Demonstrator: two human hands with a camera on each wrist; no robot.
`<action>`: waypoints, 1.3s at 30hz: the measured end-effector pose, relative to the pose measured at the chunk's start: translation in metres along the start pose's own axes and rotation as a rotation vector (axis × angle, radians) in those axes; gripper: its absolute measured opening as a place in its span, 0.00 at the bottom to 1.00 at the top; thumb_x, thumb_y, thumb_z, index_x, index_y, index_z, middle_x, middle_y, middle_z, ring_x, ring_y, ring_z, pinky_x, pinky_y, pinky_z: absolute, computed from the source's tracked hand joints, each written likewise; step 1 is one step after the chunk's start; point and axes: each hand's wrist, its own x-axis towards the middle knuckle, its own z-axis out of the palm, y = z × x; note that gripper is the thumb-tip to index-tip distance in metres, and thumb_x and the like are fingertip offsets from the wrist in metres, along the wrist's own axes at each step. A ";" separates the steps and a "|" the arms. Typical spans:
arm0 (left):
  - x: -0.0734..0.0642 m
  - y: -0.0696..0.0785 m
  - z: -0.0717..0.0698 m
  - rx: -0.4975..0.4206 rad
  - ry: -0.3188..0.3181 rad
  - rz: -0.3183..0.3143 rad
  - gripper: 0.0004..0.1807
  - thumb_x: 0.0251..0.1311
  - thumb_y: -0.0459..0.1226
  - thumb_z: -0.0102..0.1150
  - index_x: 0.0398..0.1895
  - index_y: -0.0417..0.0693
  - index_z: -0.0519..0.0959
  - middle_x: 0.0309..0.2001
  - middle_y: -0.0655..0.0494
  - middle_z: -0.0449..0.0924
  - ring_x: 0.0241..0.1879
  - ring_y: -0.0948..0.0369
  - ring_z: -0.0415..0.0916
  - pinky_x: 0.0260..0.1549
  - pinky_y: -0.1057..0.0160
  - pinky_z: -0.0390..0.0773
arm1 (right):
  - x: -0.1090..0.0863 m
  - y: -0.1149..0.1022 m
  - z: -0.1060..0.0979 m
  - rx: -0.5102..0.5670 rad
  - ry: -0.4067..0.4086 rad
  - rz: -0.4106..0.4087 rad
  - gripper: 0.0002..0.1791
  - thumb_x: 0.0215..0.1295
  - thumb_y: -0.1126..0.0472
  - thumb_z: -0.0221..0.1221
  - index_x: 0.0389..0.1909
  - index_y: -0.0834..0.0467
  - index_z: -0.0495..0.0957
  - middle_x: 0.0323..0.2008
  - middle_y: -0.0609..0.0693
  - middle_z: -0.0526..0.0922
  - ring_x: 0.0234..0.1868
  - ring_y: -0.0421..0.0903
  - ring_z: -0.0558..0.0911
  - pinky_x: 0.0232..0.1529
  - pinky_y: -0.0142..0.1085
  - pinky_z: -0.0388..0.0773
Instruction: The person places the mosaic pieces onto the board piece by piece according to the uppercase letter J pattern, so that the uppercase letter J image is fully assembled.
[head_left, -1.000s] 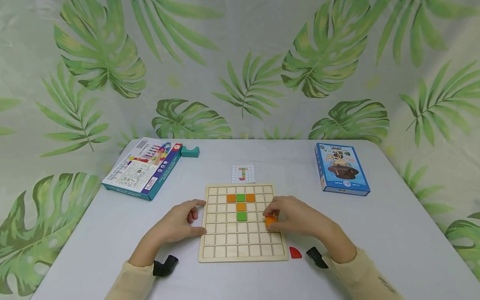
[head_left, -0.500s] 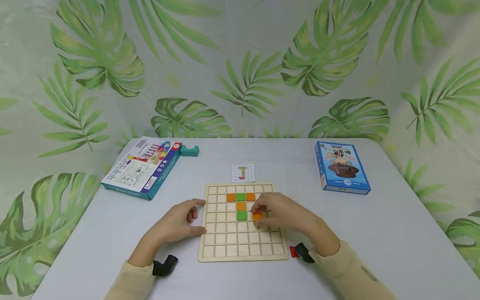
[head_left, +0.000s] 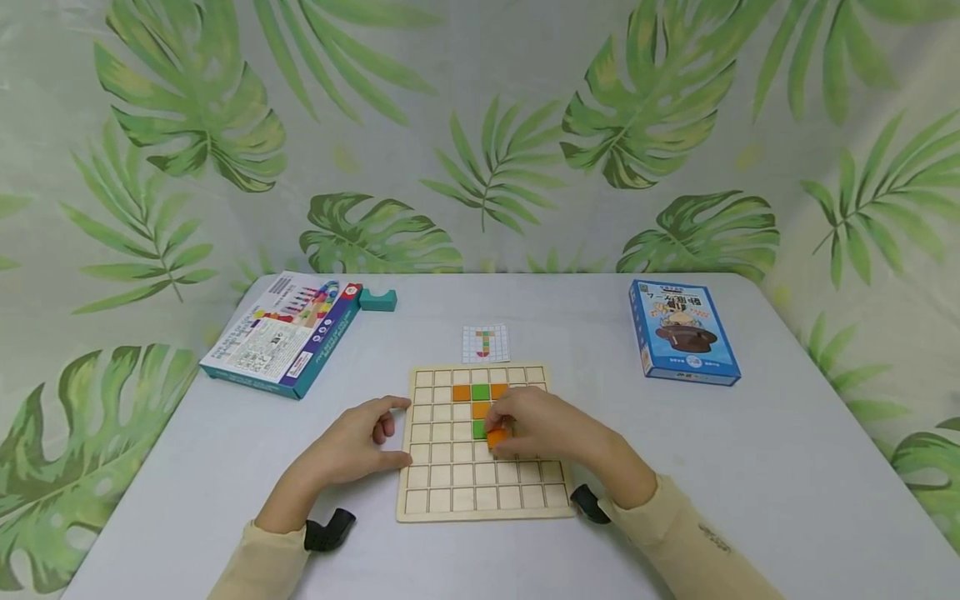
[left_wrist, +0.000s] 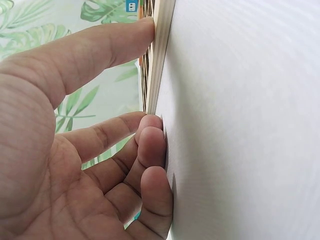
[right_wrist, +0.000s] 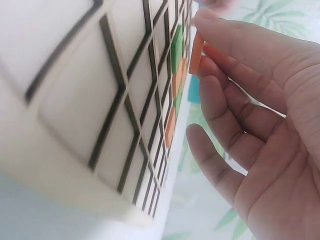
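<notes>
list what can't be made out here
Head: part of the held orange tile, covered by the right hand.
Head: fine print on the teal-sided box, too small.
Left wrist: most squares on the board, seen edge-on.
Left wrist: blue object, cut off by top edge.

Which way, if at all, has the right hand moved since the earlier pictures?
Yes: in the head view, the right hand moved left across the board.

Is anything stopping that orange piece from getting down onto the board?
Nothing visible is. The right hand pinches the orange tile above the board, and the square on the near side of the lower green tile looks bare where it shows. The left hand is at the board's edge.
</notes>
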 end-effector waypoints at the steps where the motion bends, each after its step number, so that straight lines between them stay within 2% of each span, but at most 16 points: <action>1: 0.000 0.000 0.000 0.000 -0.001 0.001 0.42 0.52 0.40 0.84 0.72 0.44 0.75 0.38 0.55 0.73 0.37 0.60 0.69 0.36 0.63 0.68 | 0.001 0.000 0.001 -0.003 -0.004 -0.014 0.09 0.63 0.60 0.76 0.42 0.54 0.89 0.39 0.43 0.86 0.39 0.44 0.80 0.46 0.34 0.78; 5: 0.000 0.001 0.000 -0.002 -0.002 0.005 0.42 0.53 0.40 0.84 0.72 0.43 0.75 0.38 0.55 0.73 0.37 0.60 0.69 0.36 0.63 0.68 | 0.002 -0.003 0.004 -0.029 -0.023 -0.034 0.09 0.65 0.58 0.75 0.43 0.54 0.89 0.42 0.43 0.87 0.40 0.40 0.79 0.47 0.32 0.79; 12: -0.001 0.001 -0.001 0.001 0.002 0.003 0.43 0.53 0.40 0.84 0.72 0.43 0.75 0.38 0.55 0.73 0.38 0.60 0.69 0.37 0.63 0.68 | 0.005 -0.009 0.009 -0.042 -0.029 -0.046 0.08 0.66 0.58 0.75 0.44 0.54 0.90 0.43 0.43 0.87 0.42 0.39 0.80 0.50 0.32 0.81; 19: -0.001 0.001 -0.001 0.000 -0.002 0.007 0.42 0.53 0.39 0.83 0.72 0.42 0.75 0.38 0.55 0.73 0.37 0.60 0.69 0.37 0.63 0.68 | 0.008 -0.012 0.014 -0.077 -0.026 -0.022 0.08 0.66 0.57 0.75 0.42 0.52 0.89 0.41 0.41 0.86 0.42 0.38 0.80 0.51 0.32 0.81; 26: 0.000 0.001 -0.001 0.000 -0.001 0.006 0.42 0.53 0.39 0.83 0.72 0.43 0.75 0.38 0.55 0.73 0.38 0.60 0.69 0.37 0.63 0.68 | 0.009 -0.014 0.016 -0.093 -0.014 -0.025 0.07 0.65 0.57 0.76 0.41 0.52 0.89 0.40 0.41 0.86 0.41 0.38 0.79 0.49 0.32 0.81; 33: -0.001 0.001 -0.001 0.000 -0.002 0.010 0.42 0.52 0.38 0.83 0.72 0.42 0.75 0.38 0.55 0.73 0.37 0.60 0.69 0.37 0.63 0.68 | 0.008 -0.013 0.017 -0.096 0.014 -0.055 0.07 0.63 0.59 0.77 0.33 0.51 0.86 0.35 0.41 0.83 0.38 0.40 0.78 0.42 0.29 0.77; 39: -0.001 0.001 -0.001 0.001 -0.001 0.023 0.42 0.52 0.38 0.83 0.71 0.41 0.75 0.37 0.55 0.73 0.37 0.60 0.69 0.37 0.63 0.68 | 0.007 -0.011 0.018 -0.088 0.027 -0.066 0.07 0.63 0.59 0.77 0.31 0.51 0.87 0.34 0.41 0.83 0.37 0.39 0.78 0.42 0.29 0.77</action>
